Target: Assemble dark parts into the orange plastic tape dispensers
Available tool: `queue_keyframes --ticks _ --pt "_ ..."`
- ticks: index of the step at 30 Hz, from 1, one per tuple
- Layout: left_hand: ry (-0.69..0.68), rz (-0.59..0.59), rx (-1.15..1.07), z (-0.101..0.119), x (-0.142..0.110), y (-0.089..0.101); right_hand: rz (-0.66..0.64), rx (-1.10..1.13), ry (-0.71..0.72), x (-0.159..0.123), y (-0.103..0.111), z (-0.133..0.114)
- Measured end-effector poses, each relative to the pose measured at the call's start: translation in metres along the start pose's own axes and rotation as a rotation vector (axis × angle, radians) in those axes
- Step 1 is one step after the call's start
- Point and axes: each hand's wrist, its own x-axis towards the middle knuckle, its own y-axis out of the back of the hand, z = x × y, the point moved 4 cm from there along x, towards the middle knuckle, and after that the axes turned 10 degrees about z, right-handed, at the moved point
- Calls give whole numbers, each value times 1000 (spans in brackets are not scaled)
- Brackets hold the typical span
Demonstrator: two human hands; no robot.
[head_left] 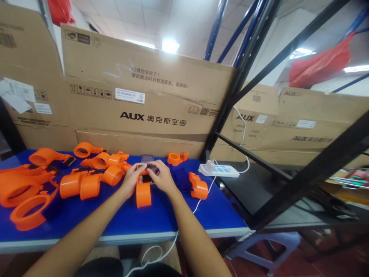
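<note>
Gripping an orange dispenser (143, 194) between them, the left hand (132, 179) and right hand (162, 176) stand close together over the table (115, 225), its ring (143, 199) toward 6 o'clock. Other dispensers (71, 185) lie at 9 o'clock from the hands, a power strip (226, 171) at 3.

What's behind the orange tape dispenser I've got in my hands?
Beyond the orange tape dispenser, a dark rectangular object shows, with printed cardboard standing farther back. Your left hand and right hand cover part of the space between, so I can't tell what's there.
</note>
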Motion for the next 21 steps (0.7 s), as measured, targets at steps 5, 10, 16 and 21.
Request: queue_keyframes --ticks 5,10,16,21 --pt "48 -4 -79 3 -1 -5 134 -39 -61 5 9 10" --pt "139 -8 -209 17 -1 -5 248 -126 -116 7 22 24" --pt "207 26 -213 26 -3 6 -37 -368 14 0 11 27" --pt "238 -28 -181 20 -8 1 -106 -508 32 -5 4 28"
